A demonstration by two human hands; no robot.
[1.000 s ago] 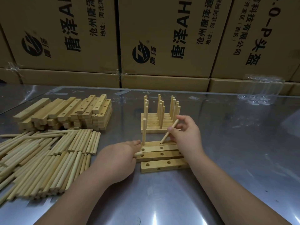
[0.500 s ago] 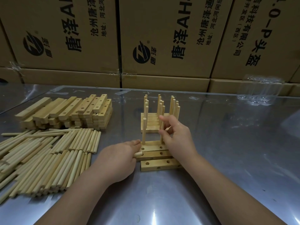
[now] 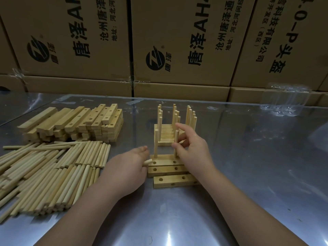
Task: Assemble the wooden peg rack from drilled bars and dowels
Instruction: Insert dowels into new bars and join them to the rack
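Several drilled bars (image 3: 168, 169) lie side by side at the middle of the metal table (image 3: 248, 166). Two dowels stand upright in the farthest bar, a left dowel (image 3: 156, 142) and a second dowel (image 3: 177, 134). My right hand (image 3: 193, 150) pinches that second dowel between thumb and fingers, with the index finger stretched above its top. Left of the bars, my left hand (image 3: 127, 169) grips spare dowels, and one tip (image 3: 147, 162) pokes out toward the bars. Just behind the bars stands a finished group of bars with upright pegs (image 3: 189, 114).
A stack of drilled bars (image 3: 74, 123) sits at the back left, with a wide pile of loose dowels (image 3: 49, 171) in front of it. Printed cardboard boxes (image 3: 177, 41) wall off the far edge. Clear plastic packaging (image 3: 284, 100) rests at the back right.
My right hand brought a slanted dowel upright and set it into the far bar's second hole; its fingers have now loosened around it. My left hand stayed put.
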